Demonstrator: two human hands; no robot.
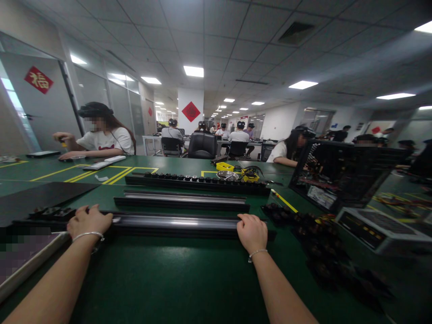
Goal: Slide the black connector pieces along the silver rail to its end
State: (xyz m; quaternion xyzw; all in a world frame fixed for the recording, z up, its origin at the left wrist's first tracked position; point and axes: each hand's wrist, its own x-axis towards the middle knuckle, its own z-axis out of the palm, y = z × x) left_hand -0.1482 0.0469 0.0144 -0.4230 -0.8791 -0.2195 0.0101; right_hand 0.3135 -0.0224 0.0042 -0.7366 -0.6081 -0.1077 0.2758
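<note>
A long black rail with a shiny metallic channel (175,222) lies across the green table. Near its left part, my left hand (88,221) rests with fingers bent over it, beside small black parts (54,212). At the rail's right end, my right hand (252,231) has its fingers curled over the edge. Behind lies a second, shorter rail (182,199), and farther back a third rail (199,181) carries a row of small black parts. What is under the fingers of either hand is hidden.
Dark parts (324,247) are heaped on the right, near a grey power supply box (384,229) and an open computer case (337,173). Yellow trays (225,167) and a metal dish (227,175) stand behind the rails. A person (110,137) sits at the back left.
</note>
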